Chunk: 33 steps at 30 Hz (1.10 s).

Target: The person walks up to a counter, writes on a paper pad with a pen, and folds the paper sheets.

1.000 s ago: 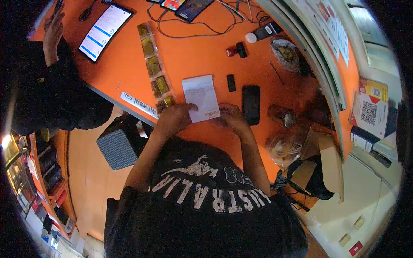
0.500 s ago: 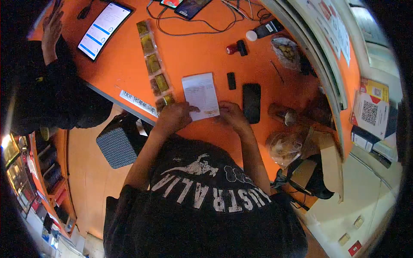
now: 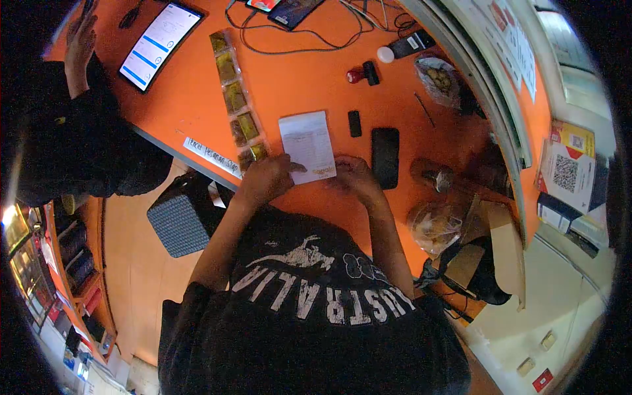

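A white paper sheet [image 3: 307, 139] is being held over the orange table [image 3: 296, 76], between the two hands, its printed side facing upward; whether it is touching the tabletop cannot be told. Its lower left edge is being grasped by the left hand [image 3: 265, 179], with one finger lying across the print. At the lower right edge, the fingers of the right hand [image 3: 359, 178] are being curled close, but whether the paper is really being pinched there cannot be told. For good handling, the sheet should probably be kept flat with a light, even grip, so that the lines are not being covered or creased. As for materials, the paper is looking thin and nearly rectangular, with orange lettering near its bottom. Beside the left hand, a strip of sachets [image 3: 234, 97] is lying, flat and glossy, with yellowish-brown contents. Beside the right hand, a dark phone [image 3: 384, 158] is resting, smooth and round-cornered, and a smaller black object [image 3: 355, 124] is lying near it.
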{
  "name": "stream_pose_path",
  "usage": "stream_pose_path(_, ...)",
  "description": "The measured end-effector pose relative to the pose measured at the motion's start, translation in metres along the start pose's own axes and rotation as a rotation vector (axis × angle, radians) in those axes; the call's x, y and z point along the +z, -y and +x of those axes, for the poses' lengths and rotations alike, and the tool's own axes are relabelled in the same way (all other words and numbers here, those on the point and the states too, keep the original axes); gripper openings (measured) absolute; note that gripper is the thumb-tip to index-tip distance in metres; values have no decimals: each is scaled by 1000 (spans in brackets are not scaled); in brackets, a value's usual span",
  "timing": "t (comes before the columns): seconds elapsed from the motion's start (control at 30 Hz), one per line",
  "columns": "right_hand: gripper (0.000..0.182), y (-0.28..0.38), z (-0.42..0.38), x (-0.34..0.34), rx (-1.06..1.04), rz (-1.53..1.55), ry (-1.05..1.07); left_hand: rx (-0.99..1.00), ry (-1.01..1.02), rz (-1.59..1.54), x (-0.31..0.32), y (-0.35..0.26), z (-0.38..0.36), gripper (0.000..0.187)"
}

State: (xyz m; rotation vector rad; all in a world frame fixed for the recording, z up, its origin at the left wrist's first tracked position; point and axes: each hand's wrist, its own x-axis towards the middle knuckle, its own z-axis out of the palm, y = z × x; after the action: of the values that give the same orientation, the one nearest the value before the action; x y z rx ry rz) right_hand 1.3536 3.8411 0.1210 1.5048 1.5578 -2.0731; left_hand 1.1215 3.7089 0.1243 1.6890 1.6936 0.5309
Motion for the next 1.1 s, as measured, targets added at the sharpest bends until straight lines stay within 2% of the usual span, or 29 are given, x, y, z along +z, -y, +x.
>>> stream_pose_path(0.1,31,-6,3,1,-71,14,-3,-23,-16,-15,-3,-5,0,29)
stream_pose_path(0.17,29,15,-8,6,25,71,-45,5,-36,-45,-2,0,-1,25)
stream_pose_path(0.23,28,-2,3,3,17,77,-31,33,-56,-75,-2,2,0,22)
stream_pose_path(0.3,27,-6,5,1,10,83,-17,27,-237,-206,-6,2,2,15)
stream_pose_path(0.33,28,6,-1,3,46,14,-29,28,-237,-206,-5,7,7,15)
stream_pose_path(0.4,29,9,-3,4,82,-56,-40,32,-524,-461,-1,21,20,12)
stream_pose_path(0.43,31,3,1,5,84,-25,-56,31,-527,-461,-14,12,21,12)
stream_pose_path(0.5,33,1,3,5,82,3,-71,-405,-343,-646,-41,-2,24,14)
stream_pose_path(0.67,35,29,-15,14,84,1,-142,-277,-498,-636,-39,-7,29,17)
stream_pose_path(0.73,37,10,-3,10,57,33,-127,-228,-565,-678,-31,0,28,19)
stream_pose_path(0.8,38,7,-1,7,31,66,-114,140,-546,-119,-25,15,23,26)
stream_pose_path(0.87,38,27,-11,10,61,-48,-102,101,-495,-148,-26,6,14,28)
stream_pose_path(0.93,37,20,-7,12,24,-35,-113,59,-446,-176,-20,7,11,31)
stream_pose_path(1.03,35,25,-9,12,17,-8,-94,10,-563,-278,-9,13,12,36)
stream_pose_path(1.1,35,21,-6,8,50,3,-61,-142,-610,-511,-13,10,14,44)
